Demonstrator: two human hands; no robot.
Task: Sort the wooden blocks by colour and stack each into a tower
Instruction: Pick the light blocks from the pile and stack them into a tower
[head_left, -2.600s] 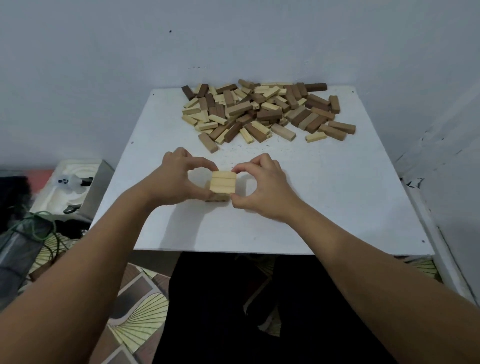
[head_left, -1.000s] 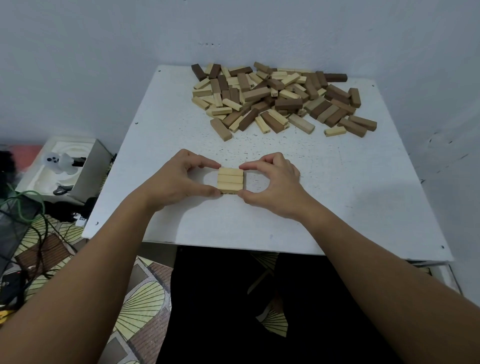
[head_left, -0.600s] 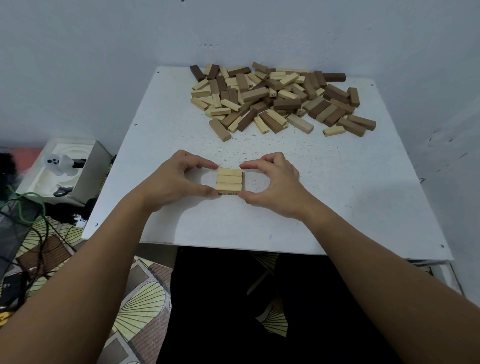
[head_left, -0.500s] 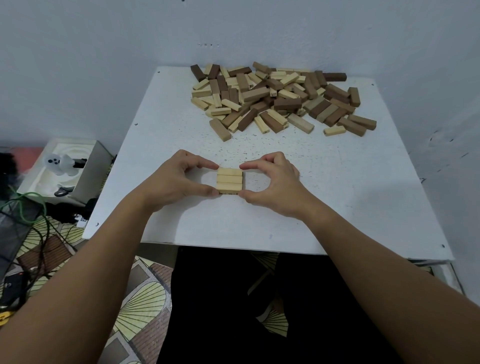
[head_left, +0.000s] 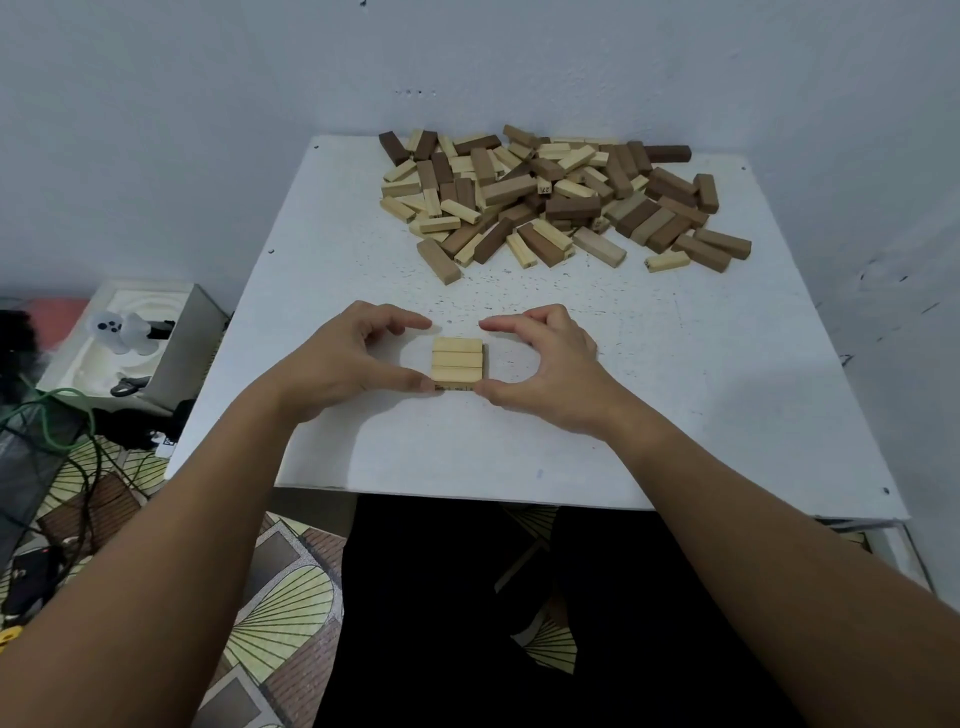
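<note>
Fingers: the left hand (head_left: 343, 364) has its forefinger stretched out above the far left corner of the short stack of pale wooden blocks (head_left: 457, 362), clear of it, with the thumb tip touching the stack's near left corner; the right hand (head_left: 545, 364) mirrors it, forefinger free over the far right corner, thumb tip at the near right corner; both hands stand curved and part open, and whether the thumbs press or merely touch cannot be told
Stack: three pale blocks side by side on top, a lower layer just showing at the near edge; it stands near the 6 o'clock edge of the square white table top (head_left: 675, 415)
Pile: a loose heap of pale, mid-brown and dark-brown wooden blocks (head_left: 550, 197) lies at 12 o'clock, well apart from the stack
Beside the table: a white moulded foam tray (head_left: 104, 353) at 9 o'clock; cables and patterned flooring at 7 o'clock
</note>
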